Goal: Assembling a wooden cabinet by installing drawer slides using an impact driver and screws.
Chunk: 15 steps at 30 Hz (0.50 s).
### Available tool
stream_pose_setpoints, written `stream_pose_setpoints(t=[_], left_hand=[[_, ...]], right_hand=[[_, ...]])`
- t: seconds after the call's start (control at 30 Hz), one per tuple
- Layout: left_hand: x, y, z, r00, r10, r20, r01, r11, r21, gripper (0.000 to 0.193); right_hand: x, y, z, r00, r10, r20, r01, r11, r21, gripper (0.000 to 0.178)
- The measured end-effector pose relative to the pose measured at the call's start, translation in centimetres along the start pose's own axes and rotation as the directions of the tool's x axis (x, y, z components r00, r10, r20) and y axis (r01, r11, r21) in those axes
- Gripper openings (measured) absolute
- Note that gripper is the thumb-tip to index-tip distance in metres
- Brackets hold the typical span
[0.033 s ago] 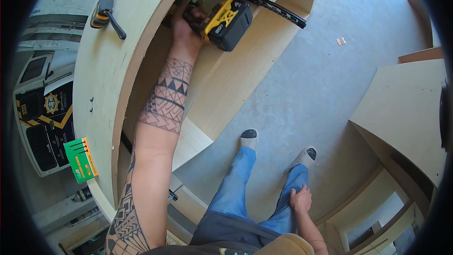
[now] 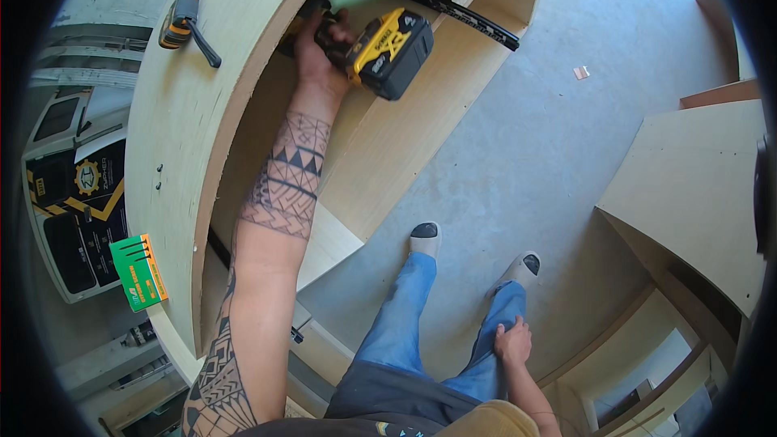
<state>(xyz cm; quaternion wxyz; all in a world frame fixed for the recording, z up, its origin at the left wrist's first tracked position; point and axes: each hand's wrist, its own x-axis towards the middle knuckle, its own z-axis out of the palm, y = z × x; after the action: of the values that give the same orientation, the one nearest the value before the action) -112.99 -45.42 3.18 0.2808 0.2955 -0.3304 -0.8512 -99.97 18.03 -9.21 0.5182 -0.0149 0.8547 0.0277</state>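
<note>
My left hand (image 2: 314,57) is wrapped round the handle of a cordless drill (image 2: 394,53), whose yellow and black battery points toward the floor side. The tattooed left arm reaches into a pale plywood cabinet (image 2: 380,137). The drill's front end is in shadow, close to one end of a black drawer slide (image 2: 437,5) fixed inside; whether its bit touches a screw is hidden. My right hand (image 2: 514,341) rests on my right leg near the knee, holding nothing, fingers laid out over the jeans.
On the cabinet's outer panel (image 2: 190,89) lie a black and yellow hand tool (image 2: 178,26), a few small screws (image 2: 159,178) and a green and orange screw box (image 2: 139,272). Another wooden cabinet (image 2: 688,186) stands at the right. A paper scrap (image 2: 582,73) is on the concrete floor.
The drill and my left hand sit slightly lower in the picture than before, with the battery tilted a little further down. My right hand stays on my leg.
</note>
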Motion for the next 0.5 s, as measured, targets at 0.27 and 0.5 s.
stream_pose_setpoints(t=[0.27,0.5], left_hand=[[-21.0,-10.2,4.7,0.969,-0.237,-0.067,0.216,0.949,-0.231,0.042],[-37.0,-17.9,3.0,0.905,-0.326,-0.273,0.373,0.917,0.143,0.032]], right_hand=[[-1.0,1.9,-0.1,0.983,-0.081,-0.164,0.089,0.995,0.042,0.059],[-1.8,5.2,-2.2,0.88,-0.193,-0.434,0.398,0.798,0.452,0.033]])
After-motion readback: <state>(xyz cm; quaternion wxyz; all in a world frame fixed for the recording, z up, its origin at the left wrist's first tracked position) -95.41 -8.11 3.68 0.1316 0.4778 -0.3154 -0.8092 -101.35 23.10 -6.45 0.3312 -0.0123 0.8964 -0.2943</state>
